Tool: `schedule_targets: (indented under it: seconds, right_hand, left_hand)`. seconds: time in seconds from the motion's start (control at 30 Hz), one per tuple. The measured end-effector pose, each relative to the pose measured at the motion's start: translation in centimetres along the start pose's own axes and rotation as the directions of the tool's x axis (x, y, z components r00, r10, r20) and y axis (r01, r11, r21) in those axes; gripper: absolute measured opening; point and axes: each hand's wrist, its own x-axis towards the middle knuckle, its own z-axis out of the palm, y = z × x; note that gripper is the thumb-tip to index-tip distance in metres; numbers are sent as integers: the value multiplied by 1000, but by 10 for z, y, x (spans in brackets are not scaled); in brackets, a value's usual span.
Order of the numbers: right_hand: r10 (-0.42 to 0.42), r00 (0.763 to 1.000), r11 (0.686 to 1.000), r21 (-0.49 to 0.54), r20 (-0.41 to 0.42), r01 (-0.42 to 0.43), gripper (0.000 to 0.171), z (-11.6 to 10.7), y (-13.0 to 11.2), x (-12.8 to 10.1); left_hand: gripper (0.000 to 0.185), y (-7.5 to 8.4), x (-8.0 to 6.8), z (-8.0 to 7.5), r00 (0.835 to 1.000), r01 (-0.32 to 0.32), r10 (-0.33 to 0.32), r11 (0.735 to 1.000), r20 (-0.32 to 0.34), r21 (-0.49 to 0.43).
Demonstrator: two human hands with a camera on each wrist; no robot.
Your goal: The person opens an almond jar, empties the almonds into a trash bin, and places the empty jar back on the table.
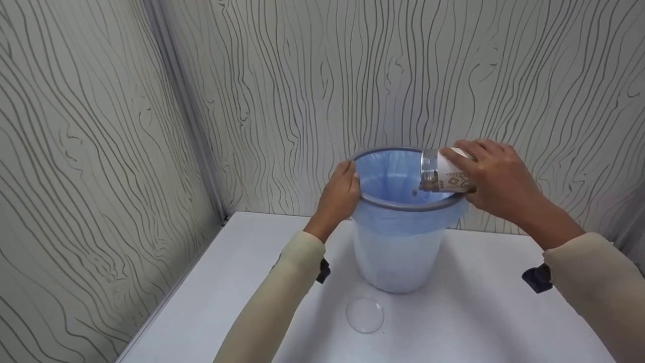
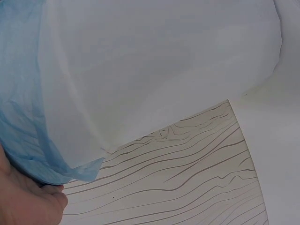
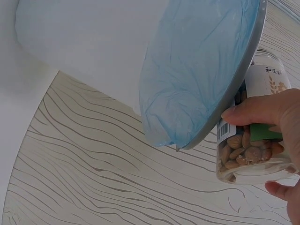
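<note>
A white waste bin (image 1: 398, 252) lined with a blue bag (image 1: 390, 174) stands on a white table (image 1: 242, 297). My left hand (image 1: 341, 194) grips the bin's grey rim (image 1: 403, 207) on its left side; the left wrist view shows the palm (image 2: 26, 199) against the bag's edge (image 2: 28, 140). My right hand (image 1: 496, 176) holds a clear jar (image 1: 446, 171) tipped on its side over the bin's right rim, its open mouth pointing into the bag. The jar (image 3: 253, 136) holds brown nuts and carries a white label.
A clear round lid (image 1: 365, 315) lies flat on the table in front of the bin. Wood-grain patterned walls (image 1: 101, 151) close in at the left and behind the bin. The table's left edge runs along the wall.
</note>
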Motion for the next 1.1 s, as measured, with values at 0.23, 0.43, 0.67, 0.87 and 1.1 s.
schedule_targets:
  seconds: [0.23, 0.43, 0.67, 0.87, 1.1]
  right_hand:
    - [-7, 1000, 1000, 13, 6, 7, 97, 0, 0, 1]
    - [-13, 1000, 1000, -3, 6, 13, 98, 2, 1, 1]
    - [-21, 1000, 1000, -2, 1, 21, 96, 2, 0, 0]
    - [-30, 1000, 1000, -5, -7, 30, 94, 1, 1, -1]
    - [-42, 999, 999, -23, 10, 42, 94, 1, -2, 2]
  left_hand:
    - [53, -1, 0, -1, 1000, 6, -6, 1000, -1, -8]
    - [54, 0, 1, -1, 1000, 5, -5, 1000, 3, -6]
    - [54, 1, 0, 0, 1000, 2, -2, 1000, -4, -1]
    - [54, 2, 0, 0, 1000, 2, -2, 1000, 7, -16]
    - [54, -2, 0, 1, 1000, 4, -4, 1000, 1, -1]
